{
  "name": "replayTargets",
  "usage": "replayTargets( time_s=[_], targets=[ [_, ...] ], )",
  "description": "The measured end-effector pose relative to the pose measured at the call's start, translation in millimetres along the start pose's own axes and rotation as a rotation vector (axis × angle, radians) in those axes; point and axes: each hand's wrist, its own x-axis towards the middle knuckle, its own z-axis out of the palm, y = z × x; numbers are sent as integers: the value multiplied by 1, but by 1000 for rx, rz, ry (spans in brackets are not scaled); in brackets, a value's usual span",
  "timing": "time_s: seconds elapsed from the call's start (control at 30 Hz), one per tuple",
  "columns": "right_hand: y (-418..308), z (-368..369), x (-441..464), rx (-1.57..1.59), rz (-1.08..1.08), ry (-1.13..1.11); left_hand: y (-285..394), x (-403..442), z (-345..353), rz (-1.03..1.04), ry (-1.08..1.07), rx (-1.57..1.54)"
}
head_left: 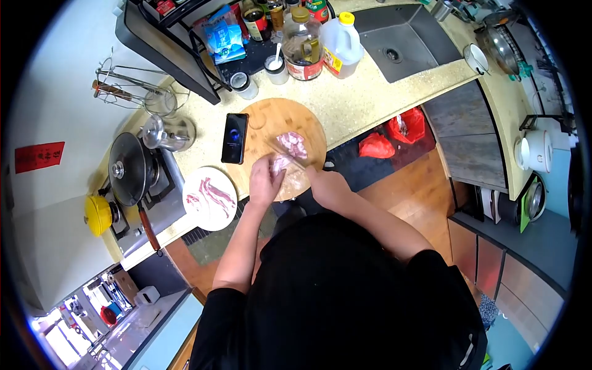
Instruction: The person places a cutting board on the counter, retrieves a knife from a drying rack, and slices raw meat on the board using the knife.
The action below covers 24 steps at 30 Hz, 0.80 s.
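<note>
On a round wooden cutting board lies raw meat, pale pink and cut in pieces. My right hand is closed around the handle of a kitchen knife, whose blade reaches across the board among the meat. My left hand presses with closed fingers on a piece of meat beside the blade. A white plate left of the board bears several long strips of meat. A dark phone rests at the board's left edge.
Behind the board stand small jars, a large glass jar and a plastic jug. The sink is at the back right. To the left are a glass pitcher and a lidded pan on the stove. Red bags lie below the counter.
</note>
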Motion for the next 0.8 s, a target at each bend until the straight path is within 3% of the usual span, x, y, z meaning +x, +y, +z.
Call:
replayTargets(
  time_s=[0.07, 0.23, 0.63, 0.8],
  targets=[
    [-3, 3, -1, -44, -10, -23, 3, 6, -2, 174, 21, 127],
    [-3, 12, -4, -101, 10, -9, -9, 12, 15, 349, -80, 255],
    [-7, -4, -21, -40, 109, -214, -18, 13, 18, 264, -114, 265],
    [-14, 13, 13, 31, 115, -165, -27, 14, 20, 254, -131, 259]
  ],
)
